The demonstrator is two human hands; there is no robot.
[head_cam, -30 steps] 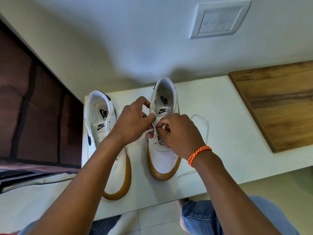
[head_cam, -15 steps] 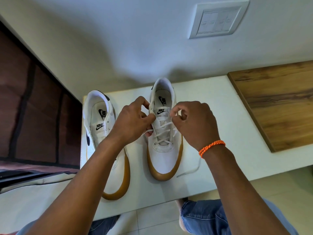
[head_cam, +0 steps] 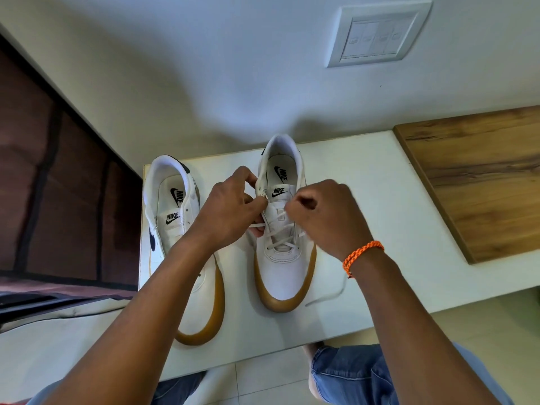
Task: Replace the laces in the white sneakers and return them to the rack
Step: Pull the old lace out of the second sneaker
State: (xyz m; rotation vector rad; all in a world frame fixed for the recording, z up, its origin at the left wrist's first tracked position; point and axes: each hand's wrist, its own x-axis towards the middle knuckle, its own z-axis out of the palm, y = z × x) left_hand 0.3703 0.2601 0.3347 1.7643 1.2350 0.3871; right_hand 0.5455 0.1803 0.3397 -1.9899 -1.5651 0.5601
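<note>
Both hands on lace (mid-table)

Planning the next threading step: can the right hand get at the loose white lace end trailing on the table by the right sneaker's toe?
Probably yes. The loose white lace end lies bare on the white table, just under the right hand, though that hand is pinching lace now.

hands on sneaker lace

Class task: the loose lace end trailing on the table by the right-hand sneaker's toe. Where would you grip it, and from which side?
Probably pinch the loose lace end near its tip, coming from above on the right. It lies flat on the table, clear of the right-hand sneaker.
</note>
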